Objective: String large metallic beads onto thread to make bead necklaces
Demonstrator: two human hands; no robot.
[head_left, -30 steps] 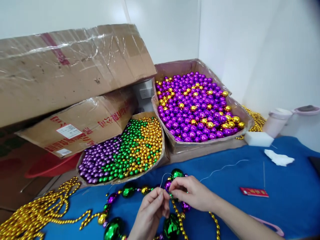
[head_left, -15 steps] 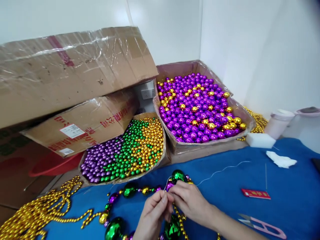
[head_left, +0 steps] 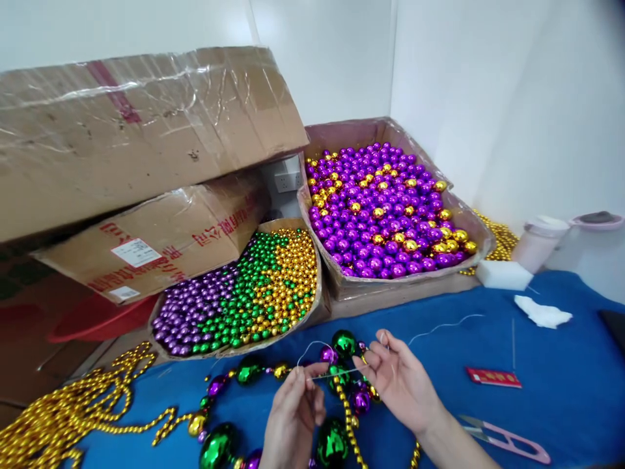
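Note:
My left hand [head_left: 295,413] pinches a thin white thread [head_left: 336,372] at low centre. My right hand [head_left: 398,378] pinches the same thread a little to the right, so a short length runs taut between the two hands. The thread trails away to the right [head_left: 439,327] over the blue cloth [head_left: 561,391]. Under the hands lies a bead necklace [head_left: 251,370] of large green, purple and gold beads, with a big green bead [head_left: 344,343] just above the thread and a thin gold bead strand [head_left: 349,423] crossing below.
A small box of mixed purple, green and gold beads [head_left: 244,296] and a large box of purple and gold balls [head_left: 385,208] stand behind. Gold bead strands [head_left: 63,410] pile at the left. Pink snips [head_left: 508,441], a red packet [head_left: 493,378], white foam [head_left: 502,273] and cups [head_left: 540,241] sit at the right.
The hands have drawn apart: the right hand moved right and opened a gap, pulling the thread taut between them. Before, both hands were pressed together over the beads.

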